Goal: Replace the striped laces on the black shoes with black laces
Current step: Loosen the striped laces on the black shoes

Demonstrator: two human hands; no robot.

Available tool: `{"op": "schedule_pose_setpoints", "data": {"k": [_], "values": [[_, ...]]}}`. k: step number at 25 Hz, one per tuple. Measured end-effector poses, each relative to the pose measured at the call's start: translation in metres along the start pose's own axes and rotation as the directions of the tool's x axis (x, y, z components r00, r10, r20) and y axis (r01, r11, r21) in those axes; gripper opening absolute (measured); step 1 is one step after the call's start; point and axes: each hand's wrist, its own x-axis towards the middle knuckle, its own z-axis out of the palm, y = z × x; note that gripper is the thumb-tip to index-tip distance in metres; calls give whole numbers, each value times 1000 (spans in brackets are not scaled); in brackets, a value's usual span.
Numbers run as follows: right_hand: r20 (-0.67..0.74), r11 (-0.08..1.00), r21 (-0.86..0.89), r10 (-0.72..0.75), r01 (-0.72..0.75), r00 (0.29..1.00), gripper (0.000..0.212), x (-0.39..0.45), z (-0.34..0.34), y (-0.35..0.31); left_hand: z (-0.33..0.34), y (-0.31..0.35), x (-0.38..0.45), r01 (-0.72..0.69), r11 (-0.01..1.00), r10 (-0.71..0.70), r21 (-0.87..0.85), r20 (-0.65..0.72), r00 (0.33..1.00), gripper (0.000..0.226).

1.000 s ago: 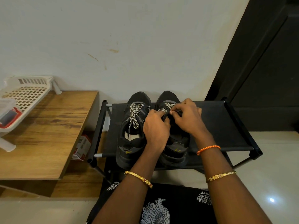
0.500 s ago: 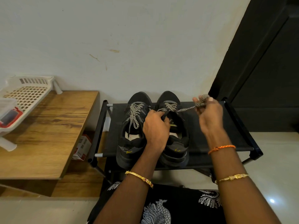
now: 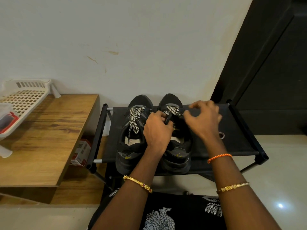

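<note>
Since half a second ago, the right hand (image 3: 203, 121) has been brought back from the 2 o'clock side of the rack towards the right shoe (image 3: 176, 135); the stretch of striped lace then pulled taut from that shoe is no longer held out. Its fingers are now seen blurred, spread and loosely curled just beside the shoe's upper eyelets, and whether anything is pinched between them cannot be told. A small loop of striped lace (image 3: 221, 135) is seen lying on the rack fabric at 3 o'clock from the right shoe, just past the right wrist.

The left hand (image 3: 157, 130) is unmoved: the tongue of the right shoe is gripped by its curled fingers. A few crossings of striped lace (image 3: 172, 109) are left threaded near that shoe's toe, at 12 o'clock from the left hand.

Both black shoes are set side by side, toes towards the wall, on the top tier of the black fabric shoe rack (image 3: 240, 130). The left shoe (image 3: 132, 136) is laced fully with its striped lace (image 3: 135, 119).

At 9 o'clock from the rack a wooden table (image 3: 49, 130) is seen, with a white plastic basket (image 3: 25, 100) on it
</note>
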Motion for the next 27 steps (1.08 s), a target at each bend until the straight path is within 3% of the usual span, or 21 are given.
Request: {"op": "schedule_pose_setpoints", "data": {"k": [3, 6, 8, 10, 13, 16, 22, 25, 27], "values": [[134, 996, 26, -87, 84, 987, 18, -4, 13, -10, 0, 1, 5, -57, 998, 57, -27, 21, 998, 33], [230, 997, 42, -75, 67, 970, 17, -4, 15, -10, 1, 1, 11, -236, 970, 231, 55, 78, 970, 39], [234, 998, 55, -53, 41, 971, 15, -4, 15, -7, 3, 2, 15, -422, 893, 391, 155, 196, 899, 39], [165, 998, 58, -42, 33, 985, 14, -5, 16, -6, 5, 3, 20, -516, 827, 463, 222, 253, 850, 36], [126, 982, 146, 98, -116, 987, 4, 1, 13, -1, 9, 6, 23, -478, 836, 434, 268, 209, 876, 31], [184, 922, 260, 246, -289, 952, 14, 9, 10, 4, 14, 9, 24, -446, 844, 416, 299, 160, 895, 26], [241, 875, 322, 294, -362, 925, 15, 12, 11, 6, 19, 8, 27, -402, 870, 390, 286, 100, 915, 21], [226, 859, 342, 317, -380, 921, 15, 10, 12, 6, 19, 7, 22, -317, 938, 320, 142, 3, 947, 15], [232, 850, 352, 326, -391, 917, 14, 9, 13, 7, 19, 5, 22, -200, 979, 197, -39, -81, 977, 9]]}}
